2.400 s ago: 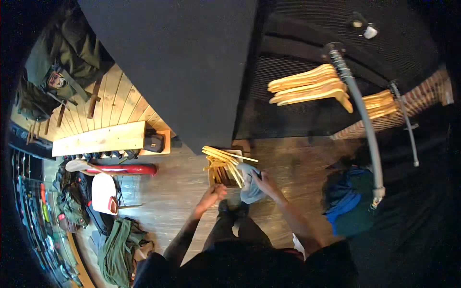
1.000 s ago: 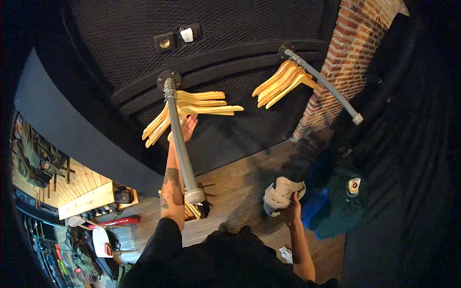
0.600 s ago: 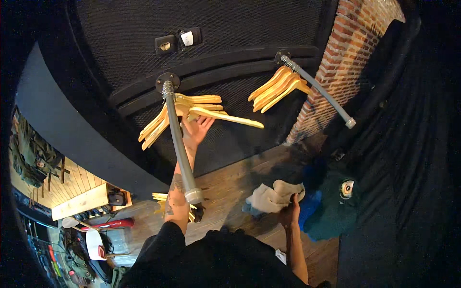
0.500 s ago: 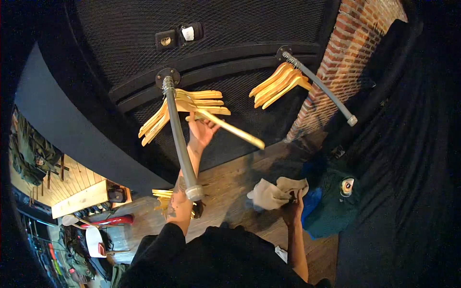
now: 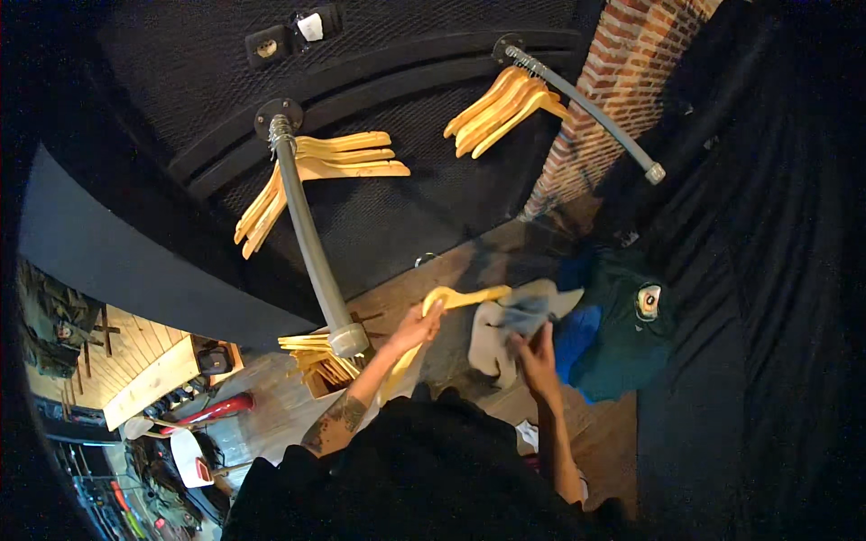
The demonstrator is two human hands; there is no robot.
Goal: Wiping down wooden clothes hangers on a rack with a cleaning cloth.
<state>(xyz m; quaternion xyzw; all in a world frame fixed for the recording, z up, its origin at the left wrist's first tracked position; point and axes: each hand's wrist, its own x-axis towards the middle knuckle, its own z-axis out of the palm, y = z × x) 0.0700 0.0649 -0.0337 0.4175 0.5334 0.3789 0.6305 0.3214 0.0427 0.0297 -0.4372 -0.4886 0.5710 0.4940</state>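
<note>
A wooden clothes hanger (image 5: 460,298) is in my left hand (image 5: 417,326), the fingers closed round its middle and one arm of it pointing at the cloth. My right hand (image 5: 538,361) grips a beige-grey garment (image 5: 490,335) by its edge. The cloth hangs in loose folds, partly blurred, with a darker patch near the top. What kind of garment it is cannot be made out. Just right of it are a blue cloth (image 5: 577,343) and a dark green garment (image 5: 622,352) with a round print.
Several wooden hangers (image 5: 352,169) hang on the left grey rail (image 5: 311,243), whose capped end juts toward me. More hangers (image 5: 505,108) are on the right rail (image 5: 595,113), beside a brick wall (image 5: 613,99). A box of hangers (image 5: 325,368) stands below the left rail.
My left hand has taken the hanger off the left rail and brought it down and right, near the cloth. My right hand has raised the garment slightly. The view has shifted.
</note>
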